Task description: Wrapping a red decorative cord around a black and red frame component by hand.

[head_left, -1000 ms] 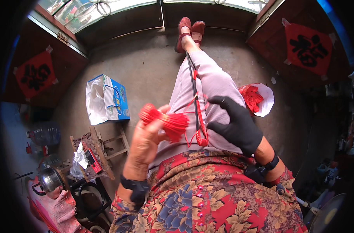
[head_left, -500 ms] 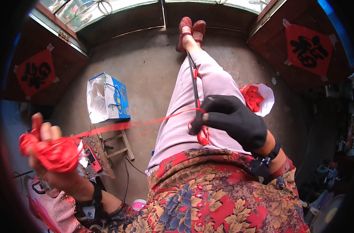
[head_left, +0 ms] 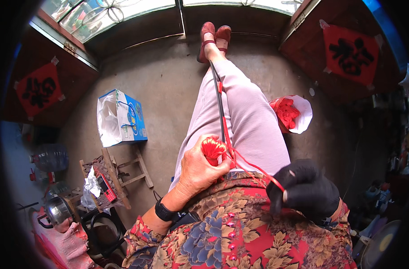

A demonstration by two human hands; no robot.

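Observation:
My bare left hand [head_left: 196, 166] is closed round a bundle of shiny red cord [head_left: 213, 149] above my lap. To its right, my right hand [head_left: 303, 190], in a black glove, pinches a strand of red cord [head_left: 258, 169] between thumb and finger. That strand stretches from beside the bundle to the glove. A thin black rod [head_left: 219, 105] lies lengthwise along my legs from lap to ankles, with red wrapped at spots along it. Its near end is hidden behind my left hand.
Left of my legs stands a blue and white paper bag [head_left: 132, 117]. Nearer is a small wooden stool [head_left: 112, 168] bearing a red phone [head_left: 107, 189]. A metal pot [head_left: 59, 211] sits at the far left. Right of my knees stands a white bag [head_left: 305, 114] with red cord inside.
My left hand has come from the far left to the middle of my lap with the red bundle. My right hand has moved right and nearer my body, drawing the strand along.

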